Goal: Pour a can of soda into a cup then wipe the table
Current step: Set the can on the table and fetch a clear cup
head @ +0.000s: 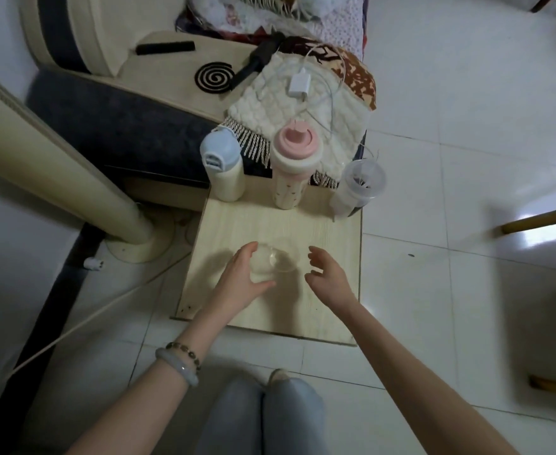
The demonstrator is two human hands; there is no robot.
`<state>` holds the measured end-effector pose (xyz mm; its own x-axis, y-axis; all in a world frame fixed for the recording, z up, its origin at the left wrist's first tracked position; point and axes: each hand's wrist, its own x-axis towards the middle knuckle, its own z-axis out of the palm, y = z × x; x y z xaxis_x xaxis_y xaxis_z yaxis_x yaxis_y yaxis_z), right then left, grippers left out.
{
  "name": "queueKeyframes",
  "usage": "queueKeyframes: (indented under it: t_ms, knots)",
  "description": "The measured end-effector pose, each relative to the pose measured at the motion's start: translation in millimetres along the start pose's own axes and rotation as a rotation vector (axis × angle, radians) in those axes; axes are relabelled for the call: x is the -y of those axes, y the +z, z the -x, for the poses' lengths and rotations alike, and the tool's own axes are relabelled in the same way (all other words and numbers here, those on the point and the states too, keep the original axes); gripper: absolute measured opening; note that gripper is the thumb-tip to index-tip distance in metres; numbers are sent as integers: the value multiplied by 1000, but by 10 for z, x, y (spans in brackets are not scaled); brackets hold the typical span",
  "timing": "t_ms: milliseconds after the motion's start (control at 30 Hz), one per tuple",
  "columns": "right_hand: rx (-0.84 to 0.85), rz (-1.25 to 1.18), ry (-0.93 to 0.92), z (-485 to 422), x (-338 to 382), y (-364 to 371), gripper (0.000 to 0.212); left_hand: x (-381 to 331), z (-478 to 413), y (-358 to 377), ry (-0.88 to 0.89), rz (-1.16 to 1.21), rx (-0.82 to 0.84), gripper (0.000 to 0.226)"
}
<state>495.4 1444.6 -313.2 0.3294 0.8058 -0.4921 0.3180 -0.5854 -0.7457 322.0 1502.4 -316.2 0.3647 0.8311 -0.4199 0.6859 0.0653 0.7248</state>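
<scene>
While the low table [332,231] carries a blue-capped bottle [222,165], a pink-lidded bottle [291,165] and a clear container [357,185] along its far edge, you're only at the setting-up step, and no pouring has begun. Your left hand [243,280] curls thumb and fingers round the clear cup [278,262], which stands mid-table, toward the near edge. Your right hand [325,274] hovers just beside it, fingers loose and spread, holding nothing. The cup looks empty, though it's too blurred to be sure. No soda can is in view, so the next move is to fetch it with the free right hand.
</scene>
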Motion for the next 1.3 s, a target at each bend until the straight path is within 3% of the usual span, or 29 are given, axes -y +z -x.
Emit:
queueKeyframes:
  t_ms: [267, 533, 833, 1300]
  knots:
    - [79, -102, -37, -370, -281, 222, 47, 276, -519, 426, -9, 144, -42, 78]
    - [133, -115, -23, -203, -116, 103, 46, 134, -368, 331, -10, 116, -54, 62]
    - [148, -112, -43, 537, 601, -373, 53, -648, 358, -257, 19, 135, -66, 60]
    - [69, -284, -206, 2111, 1741, -1254, 50, -2054, 1645, -1264, 274, 37, -63, 63]
